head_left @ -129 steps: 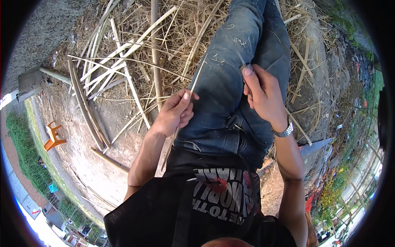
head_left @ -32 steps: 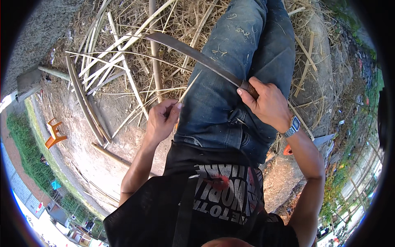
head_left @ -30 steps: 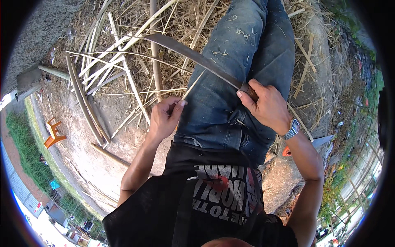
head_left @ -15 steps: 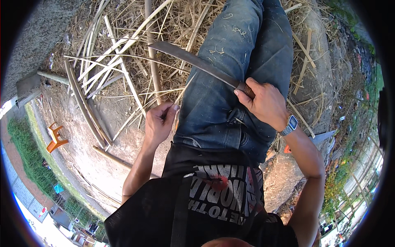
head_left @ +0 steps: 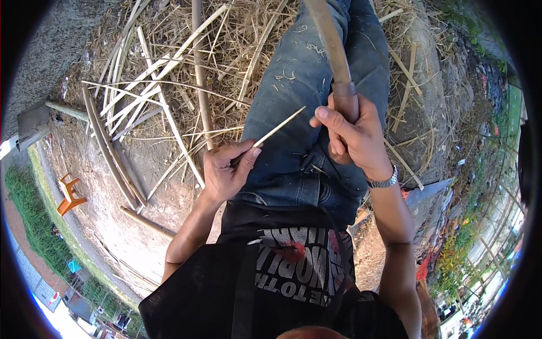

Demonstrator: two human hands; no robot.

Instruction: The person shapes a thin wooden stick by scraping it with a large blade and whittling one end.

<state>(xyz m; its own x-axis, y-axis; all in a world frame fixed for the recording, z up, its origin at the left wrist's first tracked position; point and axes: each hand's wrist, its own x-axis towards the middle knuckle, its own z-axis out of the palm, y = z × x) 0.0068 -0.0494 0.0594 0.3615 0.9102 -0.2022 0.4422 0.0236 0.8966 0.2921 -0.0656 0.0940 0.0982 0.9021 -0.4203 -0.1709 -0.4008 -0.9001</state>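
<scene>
My left hand (head_left: 230, 172) pinches a thin, pale, sharpened stick (head_left: 281, 123) between thumb and forefinger. Its pointed end slants up and to the right over my jeans (head_left: 282, 96). In my right hand (head_left: 361, 135) is a machete (head_left: 332, 45), held by its brown handle with the fingers curled round it. The blade rises away from me above my legs, its far end cut off by the top of the picture. A short gap separates the stick's point from my right hand, and the blade does not touch the stick.
Pale split strips (head_left: 175, 121) lie crisscross on straw to the left, with a long pole (head_left: 200, 73) and darker curved poles (head_left: 107, 147). An orange plastic stool (head_left: 70, 195) lies farther left. More strips (head_left: 405, 85) lie right of my legs, near a flat grey sheet (head_left: 429, 191).
The machete has swung from pointing left across my legs to pointing away from me. My left hand has turned and moved right, bringing the stick up into plain view over the jeans.
</scene>
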